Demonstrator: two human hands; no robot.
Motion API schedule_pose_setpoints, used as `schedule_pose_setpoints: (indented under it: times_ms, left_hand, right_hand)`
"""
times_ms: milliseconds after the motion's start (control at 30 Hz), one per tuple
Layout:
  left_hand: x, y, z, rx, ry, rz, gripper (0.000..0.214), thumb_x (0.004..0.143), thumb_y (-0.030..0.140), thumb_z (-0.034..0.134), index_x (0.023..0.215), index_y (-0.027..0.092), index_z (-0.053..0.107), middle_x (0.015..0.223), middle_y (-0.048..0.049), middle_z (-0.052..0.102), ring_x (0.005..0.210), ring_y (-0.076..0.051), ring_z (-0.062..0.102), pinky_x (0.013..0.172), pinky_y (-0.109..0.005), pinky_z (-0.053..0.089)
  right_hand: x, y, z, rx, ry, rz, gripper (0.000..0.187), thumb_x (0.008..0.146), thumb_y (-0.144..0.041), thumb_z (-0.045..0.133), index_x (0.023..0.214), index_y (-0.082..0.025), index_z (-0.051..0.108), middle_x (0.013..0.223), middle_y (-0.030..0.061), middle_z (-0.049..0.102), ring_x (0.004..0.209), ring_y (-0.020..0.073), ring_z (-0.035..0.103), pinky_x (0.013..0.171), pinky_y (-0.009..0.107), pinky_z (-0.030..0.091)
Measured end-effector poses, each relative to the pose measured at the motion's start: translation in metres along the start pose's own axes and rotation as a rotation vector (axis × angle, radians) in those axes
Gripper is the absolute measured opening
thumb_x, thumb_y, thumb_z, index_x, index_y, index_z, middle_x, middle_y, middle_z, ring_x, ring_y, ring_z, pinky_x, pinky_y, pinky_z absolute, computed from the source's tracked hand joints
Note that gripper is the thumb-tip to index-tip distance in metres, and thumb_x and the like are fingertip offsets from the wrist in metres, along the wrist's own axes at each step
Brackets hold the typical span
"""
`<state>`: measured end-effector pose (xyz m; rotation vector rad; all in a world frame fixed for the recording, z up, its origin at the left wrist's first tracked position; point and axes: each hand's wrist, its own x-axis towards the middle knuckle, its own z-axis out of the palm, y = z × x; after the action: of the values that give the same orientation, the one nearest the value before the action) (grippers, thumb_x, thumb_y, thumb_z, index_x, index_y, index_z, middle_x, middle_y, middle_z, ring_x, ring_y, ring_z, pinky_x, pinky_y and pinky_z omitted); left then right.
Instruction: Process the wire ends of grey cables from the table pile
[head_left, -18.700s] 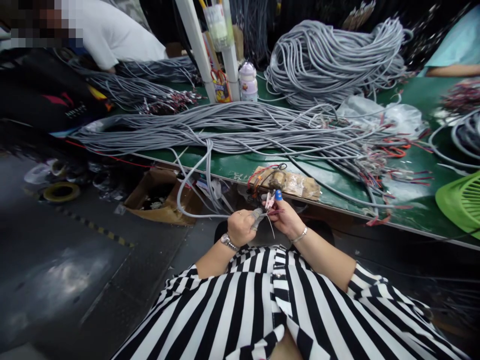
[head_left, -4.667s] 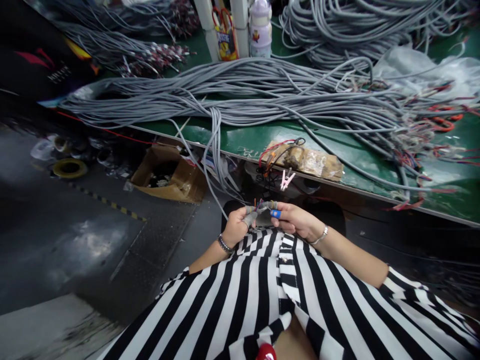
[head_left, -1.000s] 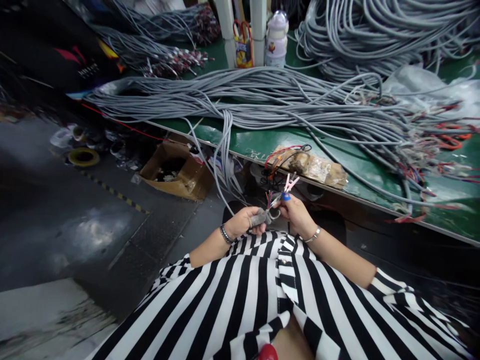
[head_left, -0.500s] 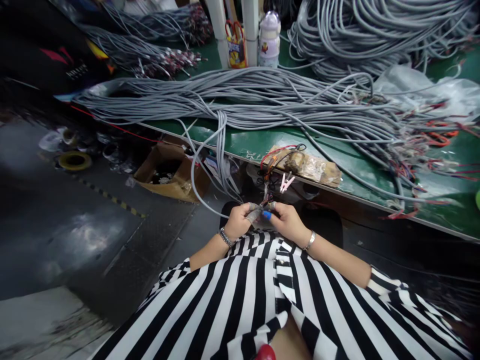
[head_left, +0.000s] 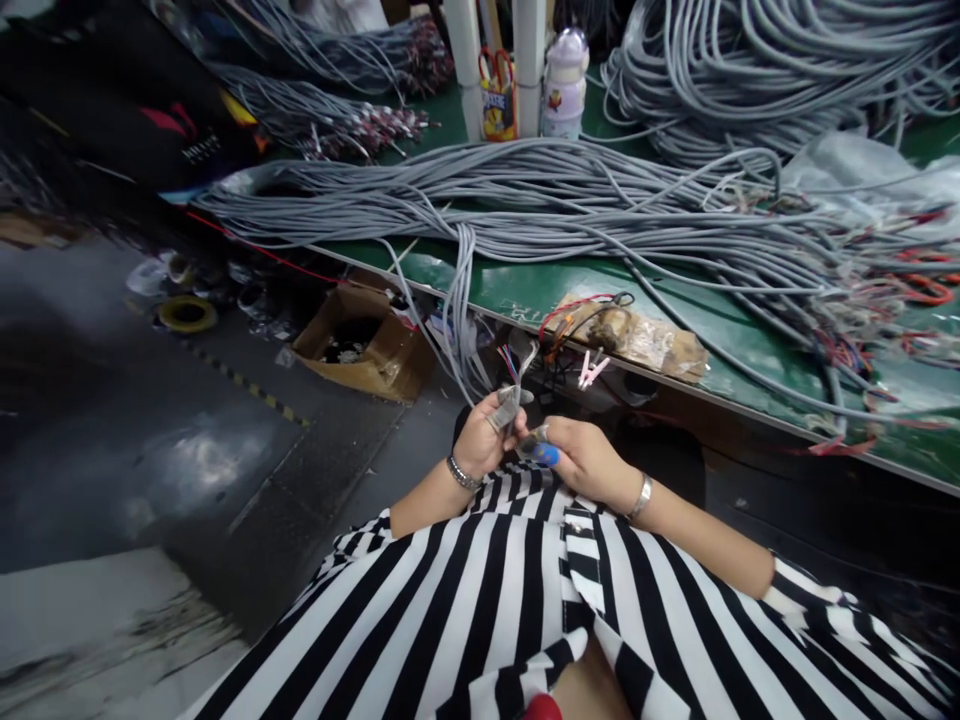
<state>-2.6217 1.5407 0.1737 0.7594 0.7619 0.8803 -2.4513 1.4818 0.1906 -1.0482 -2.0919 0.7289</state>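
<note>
Worktop point(head_left: 517, 288): green, I saw grey cables point(head_left: 570, 195) heaped on it.
Floor point(head_left: 150, 450): dark, with a cardboard box point(head_left: 390, 365).
Left hand point(head_left: 484, 440): pinched a cable end point(head_left: 507, 405).
Right hand point(head_left: 589, 462): curled; I couldn't tell its grip.

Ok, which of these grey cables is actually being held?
The grey cable whose stripped end, coloured wires showing, sticks up from the left hand; the rest sit untouched at the green table.
</note>
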Motion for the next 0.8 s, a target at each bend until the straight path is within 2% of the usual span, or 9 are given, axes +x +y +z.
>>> schedule_pose_setpoints:
  times_ms: [100,267,400,533,667,800]
  left_hand:
    - [0.000,0.002,0.000,-0.056,0.016,-0.001,0.040,0.061,0.037,0.083,0.084,0.015,0.059,0.056,0.0033,0.056,0.053,-0.010,0.058,0.034,-0.014,0.026]
    - [-0.004,0.001,-0.005,-0.050,0.020,-0.002,0.040,0.061,0.038,0.083,0.083,0.014,0.060,0.053,0.0023,0.052,0.069,-0.016,0.065,0.037,-0.015,0.028]
    - [-0.009,0.001,-0.007,-0.060,-0.027,-0.064,0.037,0.064,0.038,0.080,0.082,0.015,0.057,0.052,0.0034,0.051,0.058,-0.014,0.063,0.036,-0.015,0.024]
    - [-0.014,0.000,-0.005,-0.078,-0.078,-0.113,0.036,0.066,0.038,0.079,0.078,0.016,0.052,0.051,0.0050,0.050,0.045,-0.010,0.057,0.034,-0.016,0.021]
    - [-0.016,-0.003,-0.001,-0.059,-0.068,-0.137,0.040,0.064,0.041,0.080,0.081,0.017,0.052,0.051,0.0054,0.053,0.038,-0.008,0.051,0.033,-0.017,0.023]
    - [-0.016,-0.006,0.001,-0.026,-0.050,-0.126,0.043,0.064,0.043,0.080,0.084,0.017,0.053,0.053,0.0054,0.055,0.037,-0.008,0.051,0.033,-0.017,0.028]
  right_hand:
    - [0.001,-0.004,-0.005,-0.038,0.028,0.083,0.035,0.100,-0.030,0.029,0.083,-0.018,0.057,0.080,0.0057,0.055,0.069,0.0150,0.051,0.067,0.028,0.042]
    - [0.004,-0.004,-0.006,-0.133,0.157,0.171,0.025,0.096,-0.024,0.035,0.076,-0.020,0.049,0.076,0.0053,0.051,0.068,0.0167,0.048,0.065,0.030,0.041]
    - [0.005,0.003,-0.005,-0.070,0.205,0.186,0.023,0.095,-0.024,0.039,0.078,-0.019,0.052,0.078,0.0053,0.053,0.070,0.0166,0.050,0.066,0.030,0.042]
    - [0.009,0.008,-0.004,-0.016,0.242,0.282,0.014,0.091,-0.026,0.050,0.080,-0.019,0.056,0.076,0.0040,0.059,0.069,0.0167,0.054,0.066,0.030,0.043]
    - [0.012,0.006,-0.003,0.002,0.319,0.346,0.010,0.087,-0.026,0.053,0.081,-0.020,0.056,0.077,0.0044,0.062,0.070,0.0173,0.056,0.067,0.030,0.043]
    - [0.011,0.006,-0.003,-0.004,0.327,0.354,0.006,0.085,-0.024,0.053,0.082,-0.020,0.056,0.079,0.0054,0.064,0.072,0.0181,0.057,0.068,0.030,0.044]
